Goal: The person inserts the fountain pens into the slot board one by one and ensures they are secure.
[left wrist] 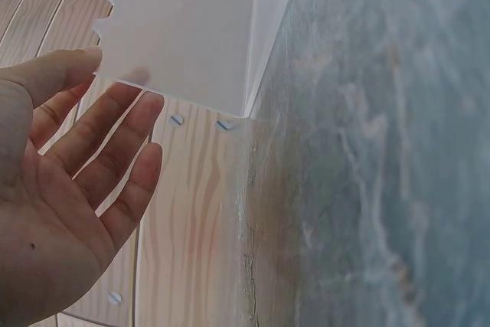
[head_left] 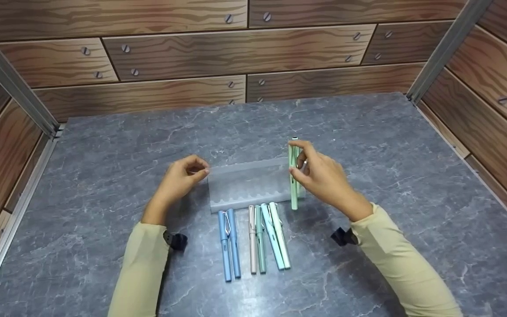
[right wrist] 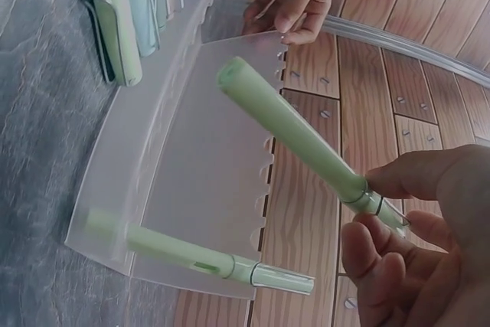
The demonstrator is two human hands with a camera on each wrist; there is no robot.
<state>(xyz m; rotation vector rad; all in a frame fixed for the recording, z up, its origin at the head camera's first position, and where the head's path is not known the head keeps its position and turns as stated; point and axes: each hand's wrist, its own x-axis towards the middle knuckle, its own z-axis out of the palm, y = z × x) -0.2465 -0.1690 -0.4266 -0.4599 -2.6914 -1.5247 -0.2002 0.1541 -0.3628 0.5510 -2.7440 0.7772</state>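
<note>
A frosted plastic pen holder [head_left: 249,182] with notched edges stands in front of me. My left hand [head_left: 187,174] pinches its left edge between thumb and fingers; one fingertip shows through the plastic in the left wrist view. My right hand [head_left: 324,176] holds a light green pen [right wrist: 295,132] near its clip end, tilted over the holder's right side. A second light green pen [right wrist: 199,254] lies across the holder, its clear-topped end sticking out past the notched edge.
Several capped pens lie in front of the holder: a blue pair [head_left: 229,246], a grey pen [head_left: 252,240], a dark green pen [head_left: 260,240], a pale teal pen [head_left: 273,237] and a mint pen [head_left: 281,237]. Wood-patterned walls [head_left: 236,53] enclose the grey marbled table [head_left: 104,176].
</note>
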